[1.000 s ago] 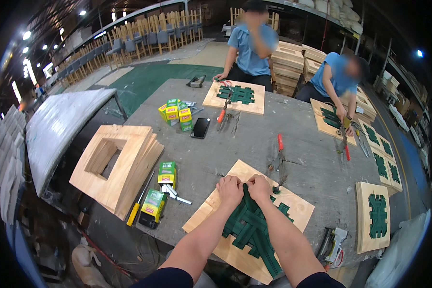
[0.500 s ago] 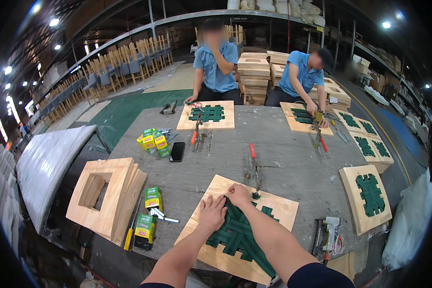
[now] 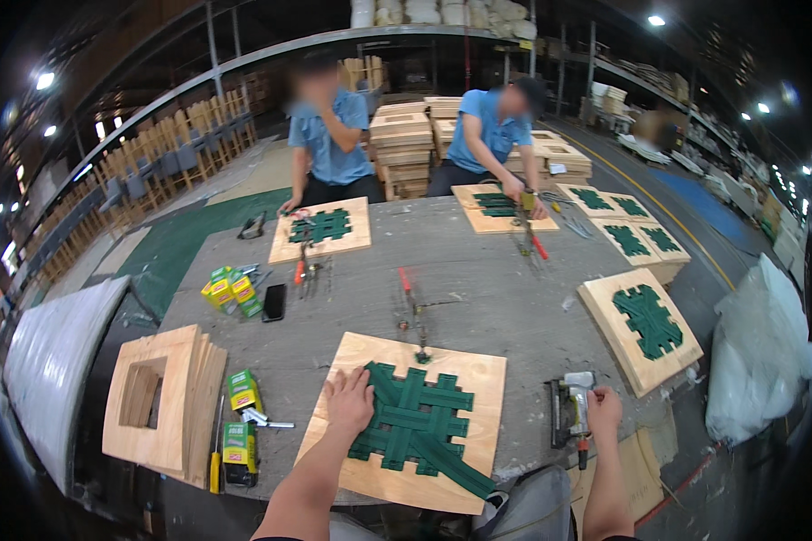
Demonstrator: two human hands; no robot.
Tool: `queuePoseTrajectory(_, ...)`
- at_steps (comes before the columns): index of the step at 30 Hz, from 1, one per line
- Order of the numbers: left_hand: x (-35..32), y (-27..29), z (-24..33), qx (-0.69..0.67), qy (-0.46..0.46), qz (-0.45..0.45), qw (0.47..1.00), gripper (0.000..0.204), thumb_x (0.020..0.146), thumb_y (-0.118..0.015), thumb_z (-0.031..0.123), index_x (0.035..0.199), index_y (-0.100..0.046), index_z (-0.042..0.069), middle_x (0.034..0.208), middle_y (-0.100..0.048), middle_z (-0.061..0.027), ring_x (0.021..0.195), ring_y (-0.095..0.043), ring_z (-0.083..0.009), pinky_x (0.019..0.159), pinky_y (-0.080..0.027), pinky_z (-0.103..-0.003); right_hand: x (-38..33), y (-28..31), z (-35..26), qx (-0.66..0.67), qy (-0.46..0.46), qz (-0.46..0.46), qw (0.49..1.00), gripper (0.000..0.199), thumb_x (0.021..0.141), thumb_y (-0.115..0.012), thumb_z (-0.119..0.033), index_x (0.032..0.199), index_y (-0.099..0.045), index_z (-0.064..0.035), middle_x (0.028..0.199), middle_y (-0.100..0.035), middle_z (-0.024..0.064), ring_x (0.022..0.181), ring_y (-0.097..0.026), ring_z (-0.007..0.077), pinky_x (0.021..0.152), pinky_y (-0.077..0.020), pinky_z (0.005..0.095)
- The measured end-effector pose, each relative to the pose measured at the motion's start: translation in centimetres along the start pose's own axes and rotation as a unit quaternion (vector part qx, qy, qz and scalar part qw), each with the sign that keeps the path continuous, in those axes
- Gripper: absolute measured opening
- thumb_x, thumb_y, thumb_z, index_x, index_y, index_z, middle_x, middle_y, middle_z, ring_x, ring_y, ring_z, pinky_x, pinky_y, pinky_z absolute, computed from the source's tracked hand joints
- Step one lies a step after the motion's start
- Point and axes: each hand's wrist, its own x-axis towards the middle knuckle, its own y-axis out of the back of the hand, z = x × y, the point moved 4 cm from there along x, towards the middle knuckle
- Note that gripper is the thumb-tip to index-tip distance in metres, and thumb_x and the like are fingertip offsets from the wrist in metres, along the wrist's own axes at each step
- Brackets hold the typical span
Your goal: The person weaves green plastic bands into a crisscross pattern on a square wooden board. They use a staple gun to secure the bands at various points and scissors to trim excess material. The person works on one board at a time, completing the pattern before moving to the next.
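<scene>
My left hand [image 3: 350,399] lies with fingers extended on the upper left of a square wooden panel [image 3: 483,379], pressing the end of a green webbing strap. Woven green straps [image 3: 415,410] cover the panel's middle, and one loose diagonal strap [image 3: 456,467] trails to its lower right edge. At the panel's far edge stands a toggle clamp [image 3: 415,316] with a red handle. Right of the panel, my right hand [image 3: 604,411] is closed at the side of a staple gun [image 3: 572,406] lying at the table edge; its fingertips are partly hidden.
Frames [image 3: 158,397] are stacked at left, near staple boxes [image 3: 241,419], loose staples and a yellow-handled screwdriver [image 3: 216,460]. A phone [image 3: 274,302] lies beyond. Finished panels [image 3: 595,298] pile up at right. Two co-workers [image 3: 329,135] sit across the table [image 3: 352,288].
My right hand has left the strap and moved right to the staple gun. My left hand stays on the strap at the panel's upper left. The view has turned to the right.
</scene>
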Motion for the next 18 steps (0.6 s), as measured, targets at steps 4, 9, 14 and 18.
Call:
queuePoseTrajectory(4,-0.3,0.3,-0.1,0.002,0.0,0.003,1.0,0.049,0.106,-0.046,0.037,0.15,-0.054,0.016,0.159,-0.046,-0.0014,0.148,-0.037,-0.039,0.122,-0.021,-0.064,1.0,-0.4,3.1,-0.129,-0.002,-0.07,0.989,0.042,0.084,-0.078,-0.04,0.1,-0.077,-0.0005,0.09,-0.075,0.0189,0.085,-0.073,0.0379,0.079,-0.0576,0.0447)
queuePoseTrajectory(9,-0.9,0.9,-0.3,0.028,0.008,0.007,1.0,0.047,0.105,-0.049,0.034,0.148,-0.056,0.016,0.158,-0.048,-0.0009,0.148,-0.039,-0.0374,0.122,-0.023,-0.063,2.6,-3.1,1.3,-0.162,-0.036,-0.205,0.964,0.058,0.077,-0.082,-0.051,0.1,-0.077,0.0019,0.099,-0.075,0.0238,0.094,-0.074,0.0377,0.083,-0.0577,0.0458)
queuePoseTrajectory(14,-0.8,0.8,-0.5,0.024,0.011,0.004,1.0,0.047,0.105,-0.048,0.035,0.148,-0.055,0.017,0.159,-0.048,-0.0006,0.149,-0.038,-0.0369,0.123,-0.021,-0.062,3.4,-3.8,0.5,-0.184,-0.058,-0.223,0.956,0.064,0.07,-0.086,-0.052,0.098,-0.077,0.0051,0.104,-0.074,0.0271,0.095,-0.073,0.0402,0.084,-0.0576,0.0462)
queuePoseTrajectory(18,-0.4,0.4,0.0,-0.003,0.009,-0.003,1.0,0.048,0.106,-0.046,0.037,0.149,-0.054,0.017,0.16,-0.047,-0.0004,0.15,-0.036,-0.0363,0.124,-0.019,-0.062,2.9,-2.5,0.8,-0.089,-0.05,-0.153,0.983,0.05,0.075,-0.085,-0.033,0.105,-0.07,0.0039,0.09,-0.073,0.0206,0.08,-0.073,0.0354,0.069,-0.0582,0.0464)
